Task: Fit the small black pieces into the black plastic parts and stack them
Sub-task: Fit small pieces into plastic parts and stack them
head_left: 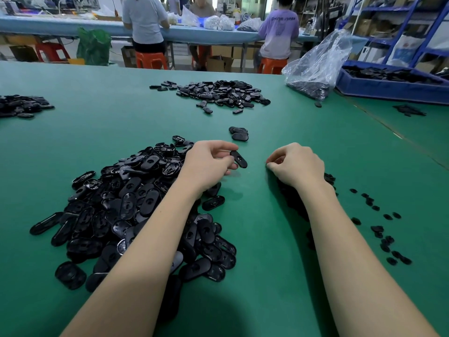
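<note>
At frame centre, the left hand [209,161] pinches one oval black plastic part [238,159] between curled fingers and thumb, just above the green table surface [279,132]. The right hand [297,164], right of centre, is curled with fingertips together; whether it holds a small black piece cannot be told. A large heap of oval black plastic parts [136,207] lies lower left, scattered small black pieces [386,239] lower right, and a short stack of fitted black parts [239,133] sits just above the hands.

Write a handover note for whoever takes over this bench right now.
Left hand: pinches one oval black plastic part.
Right hand: fingers curled; any piece in them is hidden.
Heap of unfitted oval black plastic parts under the left forearm; small black pieces scattered right.
Done: a short stack of oval parts ahead on the green table.
Left: the heap.
</note>
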